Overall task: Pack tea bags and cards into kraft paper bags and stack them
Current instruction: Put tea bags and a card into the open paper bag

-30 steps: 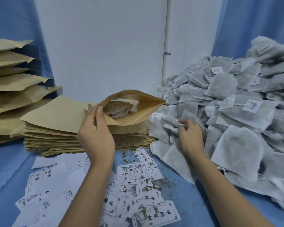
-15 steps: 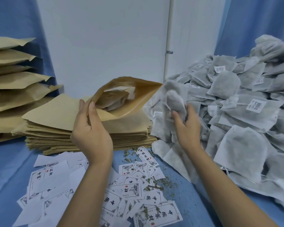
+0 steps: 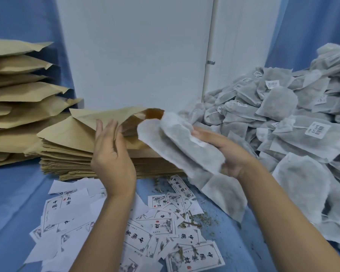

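Fingers (image 3: 100, 132) of our left hand (image 3: 114, 160) stand straight and pressed together against the near lip of the open kraft bag (image 3: 106, 116). The pinch from half a second ago is gone, and we cannot tell if the thumb still hooks the paper. Our right hand (image 3: 232, 154) curls under a bunch of tea bags (image 3: 177, 142), thumb on top. One second ago it was digging in the loose pile (image 3: 283, 107) at 3 o'clock, then it lifted the bunch upright. Now the bunch is laid over, its leading end at the bag mouth, 1 o'clock from our left hand. We judge the pick done and the insertion just starting. The bag lies on the flat stack (image 3: 71, 154) at 11 o'clock; filled bags (image 3: 18, 91) sit at 9 o'clock. Cards (image 3: 137, 234) at 6 o'clock are untouched, so we still owe the card step
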